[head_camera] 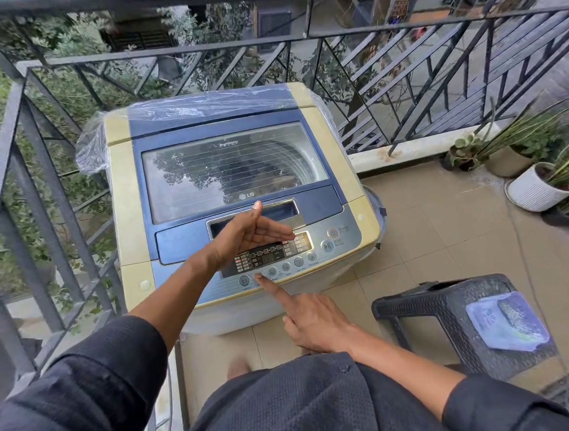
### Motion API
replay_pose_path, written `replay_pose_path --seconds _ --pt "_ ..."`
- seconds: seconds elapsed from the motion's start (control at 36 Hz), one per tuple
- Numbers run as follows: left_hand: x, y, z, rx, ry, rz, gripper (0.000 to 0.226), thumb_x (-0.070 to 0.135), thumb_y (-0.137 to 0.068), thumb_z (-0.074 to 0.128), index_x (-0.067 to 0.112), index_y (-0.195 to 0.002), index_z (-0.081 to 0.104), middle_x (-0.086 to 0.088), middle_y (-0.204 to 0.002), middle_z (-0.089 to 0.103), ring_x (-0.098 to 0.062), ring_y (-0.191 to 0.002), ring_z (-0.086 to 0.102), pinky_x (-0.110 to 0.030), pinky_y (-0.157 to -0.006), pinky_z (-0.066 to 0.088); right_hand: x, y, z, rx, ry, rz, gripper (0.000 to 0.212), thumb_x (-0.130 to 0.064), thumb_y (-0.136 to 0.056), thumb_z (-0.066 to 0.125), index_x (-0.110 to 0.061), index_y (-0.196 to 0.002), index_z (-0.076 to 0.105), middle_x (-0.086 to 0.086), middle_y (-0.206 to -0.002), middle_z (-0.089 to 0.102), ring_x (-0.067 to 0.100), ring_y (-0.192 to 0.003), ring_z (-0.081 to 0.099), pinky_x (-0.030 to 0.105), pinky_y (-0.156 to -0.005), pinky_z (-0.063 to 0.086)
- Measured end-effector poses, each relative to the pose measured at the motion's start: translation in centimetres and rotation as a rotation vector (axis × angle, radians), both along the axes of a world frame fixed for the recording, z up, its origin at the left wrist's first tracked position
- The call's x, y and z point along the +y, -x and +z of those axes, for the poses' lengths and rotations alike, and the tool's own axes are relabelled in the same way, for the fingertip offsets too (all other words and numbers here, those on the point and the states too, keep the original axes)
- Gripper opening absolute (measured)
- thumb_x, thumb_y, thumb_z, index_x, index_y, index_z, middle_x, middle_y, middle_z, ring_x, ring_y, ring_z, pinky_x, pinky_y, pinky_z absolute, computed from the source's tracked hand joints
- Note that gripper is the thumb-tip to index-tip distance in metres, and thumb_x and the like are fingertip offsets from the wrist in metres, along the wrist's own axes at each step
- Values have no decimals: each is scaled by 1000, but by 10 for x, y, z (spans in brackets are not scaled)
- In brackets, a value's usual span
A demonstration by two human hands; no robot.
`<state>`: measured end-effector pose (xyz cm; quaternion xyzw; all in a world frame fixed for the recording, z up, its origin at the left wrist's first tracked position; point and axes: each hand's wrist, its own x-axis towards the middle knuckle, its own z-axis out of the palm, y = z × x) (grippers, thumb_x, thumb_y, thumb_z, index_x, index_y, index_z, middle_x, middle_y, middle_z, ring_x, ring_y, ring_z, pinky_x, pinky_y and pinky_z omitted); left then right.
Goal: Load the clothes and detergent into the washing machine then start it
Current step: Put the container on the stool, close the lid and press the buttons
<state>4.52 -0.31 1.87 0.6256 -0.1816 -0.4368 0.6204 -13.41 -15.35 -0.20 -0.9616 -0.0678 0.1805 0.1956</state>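
Observation:
A top-loading washing machine with cream sides and a blue top stands on a balcony, its glass lid closed. The control panel runs along its front edge. My left hand hovers flat over the panel and lid handle, fingers extended together, thumb up, holding nothing. My right hand points with its index finger, the tip touching a round button in the panel's lower row, the other fingers curled. Clothes inside the drum cannot be made out through the reflections.
A dark plastic stool stands to the right with a pale blue detergent pouch on it. Potted plants sit at the far right. A metal railing encloses the balcony on the left and behind the machine.

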Motion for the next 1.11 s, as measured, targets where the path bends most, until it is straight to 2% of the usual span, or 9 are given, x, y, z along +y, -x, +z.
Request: replay_pose_path --seconds 0.11,0.22,0.31,0.47,0.58,0.69,0.78,0.97,1.11 --pt "-1 4 1 -43 -3 14 85 60 -106 15 1 -124 73 -15 -128 75 -29 -127 68 -40 -117 47 -5 3 -2 -23 6 -29 106 -20 -93 56 -51 -154 -25 -1 -66 53 26 -55 51 34 -60 41" --pt "0 9 0 -61 6 36 85 58 -107 13 -1 -125 72 -16 -128 75 -30 -128 68 -43 -119 44 -15 4 -6 -23 7 -72 102 -22 -95 53 -52 -154 -25 7 -73 65 31 -60 60 41 -63 50" --pt "1 12 -2 -66 22 59 83 57 -108 14 2 -123 75 -16 -128 75 -30 -128 68 -44 -119 43 -22 6 -5 -42 14 -113 99 -23 -96 51 -51 -155 -23 7 -70 65 29 -56 59 40 -62 53" --pt "1 14 -3 -98 23 81 81 57 -109 14 12 -118 80 -13 -126 76 -28 -128 68 -46 -119 43 -38 9 -7 -91 55 -197 97 -25 -96 54 -45 -159 -17 -5 -53 53 17 -43 53 42 -52 57" --pt "0 15 -3 -106 29 78 82 57 -108 15 8 -118 80 -15 -126 76 -29 -127 68 -49 -119 42 -50 9 -12 -120 74 -242 99 -27 -95 57 -45 -160 -15 -7 -54 53 15 -45 52 40 -55 58" --pt "-1 15 -2 -117 32 83 82 54 -108 14 3 -120 77 -16 -126 76 -30 -126 69 -51 -119 43 -60 7 -14 -137 100 -290 103 -27 -93 62 -48 -159 -14 -11 -51 47 10 -42 48 38 -50 56" --pt "-1 16 0 -111 36 87 81 54 -108 15 2 -119 77 -16 -125 76 -30 -126 69 -50 -119 44 -67 6 -14 -131 116 -312 104 -28 -94 62 -49 -158 -17 -13 -53 44 12 -43 47 40 -50 57" --pt "-2 17 1 -91 28 106 82 55 -107 15 3 -118 77 -16 -125 76 -29 -125 70 -48 -119 44 -79 7 -15 -115 113 -325 106 -28 -95 61 -51 -155 -23 -3 -61 55 19 -51 56 43 -57 59" --pt "-1 17 0 -112 16 100 83 52 -111 11 -1 -122 75 -15 -126 76 -29 -126 69 -46 -118 45 -86 11 -19 -126 128 -341 106 -27 -92 61 -51 -156 -21 -1 -62 58 23 -54 59 45 -61 60"
